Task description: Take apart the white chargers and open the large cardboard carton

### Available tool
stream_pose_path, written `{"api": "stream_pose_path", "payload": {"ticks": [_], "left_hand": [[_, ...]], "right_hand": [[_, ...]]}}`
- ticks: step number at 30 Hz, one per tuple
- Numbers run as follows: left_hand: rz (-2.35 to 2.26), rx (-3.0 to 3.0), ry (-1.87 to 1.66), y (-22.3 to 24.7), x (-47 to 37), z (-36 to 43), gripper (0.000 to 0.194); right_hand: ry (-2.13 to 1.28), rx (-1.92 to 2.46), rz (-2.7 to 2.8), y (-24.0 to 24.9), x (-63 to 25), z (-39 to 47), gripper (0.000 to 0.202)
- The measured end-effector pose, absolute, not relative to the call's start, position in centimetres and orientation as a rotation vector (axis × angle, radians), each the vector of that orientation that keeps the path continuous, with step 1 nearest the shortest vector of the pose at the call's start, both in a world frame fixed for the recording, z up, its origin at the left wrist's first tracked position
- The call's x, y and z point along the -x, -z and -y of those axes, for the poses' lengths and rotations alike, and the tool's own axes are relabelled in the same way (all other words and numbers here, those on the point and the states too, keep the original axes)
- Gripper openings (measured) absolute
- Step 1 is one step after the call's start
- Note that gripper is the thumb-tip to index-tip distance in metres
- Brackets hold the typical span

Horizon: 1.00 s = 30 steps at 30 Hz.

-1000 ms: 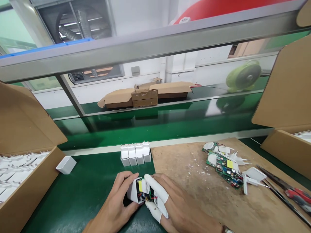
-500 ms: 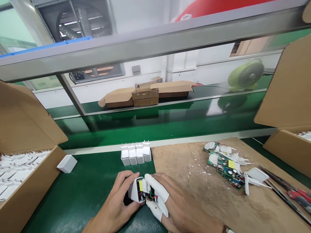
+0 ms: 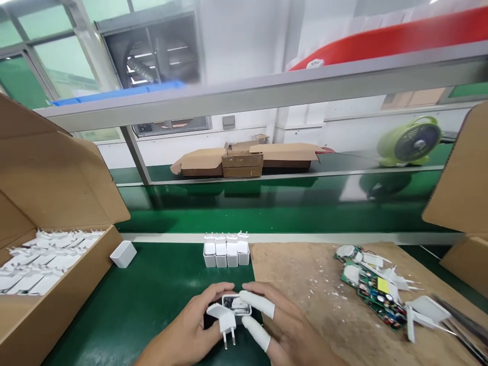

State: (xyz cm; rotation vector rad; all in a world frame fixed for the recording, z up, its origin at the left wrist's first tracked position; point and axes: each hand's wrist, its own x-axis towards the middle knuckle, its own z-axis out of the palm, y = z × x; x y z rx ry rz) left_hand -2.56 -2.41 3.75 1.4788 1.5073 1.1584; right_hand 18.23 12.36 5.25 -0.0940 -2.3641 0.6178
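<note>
A white plug charger (image 3: 247,311) is between my hands, its casing open at the top with whitish parts and a bit of circuitry inside. Its two-pin plug cover (image 3: 227,321) sits off the casing, tilted, pins toward me. My left hand (image 3: 186,328) is closed round the left side, thumb against the cover. On my right hand (image 3: 292,325), white finger cots cover two fingers, which pinch the casing's right end. Beyond my hands, several white chargers (image 3: 226,259) stand in a row. One white casing (image 3: 124,254) lies beside the left carton.
A carton (image 3: 76,284) of white plug parts stands on the left; another open carton (image 3: 465,264) is at right. Circuit boards (image 3: 375,290) and loose covers lie on a brown board (image 3: 305,295), near dark-tipped tools (image 3: 463,323). A green fan (image 3: 412,142) stands behind.
The charger has turned: its open top faces up and the pins point toward me. The yellow-marked board inside no longer shows. The camera view has shifted, moving the scene right and down.
</note>
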Motion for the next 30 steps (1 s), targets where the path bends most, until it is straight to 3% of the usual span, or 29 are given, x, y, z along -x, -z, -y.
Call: {"api": "stream_pose_path", "payload": {"ticks": [3,6,10,12,20,24,30], "left_hand": [[-1.393,-1.359,-1.266,-3.7,2.7,2.2,0.059],[-1.430,-1.247,-1.456,-3.7,2.8,1.9,0.070],[-1.688,-1.397,-1.557,-4.2,2.6,1.8,0.030],[-1.736,-1.501,-1.533,-4.3,2.3,1.8,0.020],[-1.630,-1.479,-1.365,-3.4,1.6,2.1,0.060],[-1.586,-1.644,-1.275,-3.8,1.2,2.3,0.061],[-1.745,-1.609,-1.506,-2.5,1.1,1.9,0.055]], "right_hand": [[-0.597,0.060,2.434,-4.5,-17.7,-12.4,0.044],[-0.623,0.034,2.511,-4.7,-17.5,-12.2,0.033],[-0.615,0.032,2.528,-5.3,-17.5,-12.0,0.023],[-0.559,0.059,2.530,-5.2,-17.6,-11.9,0.025],[-0.289,0.067,2.506,-5.2,-17.6,-11.5,0.037],[-0.387,0.026,2.566,-5.9,-17.6,-11.4,0.043],[-0.434,0.058,2.540,-6.0,-17.5,-11.3,0.043]]}}
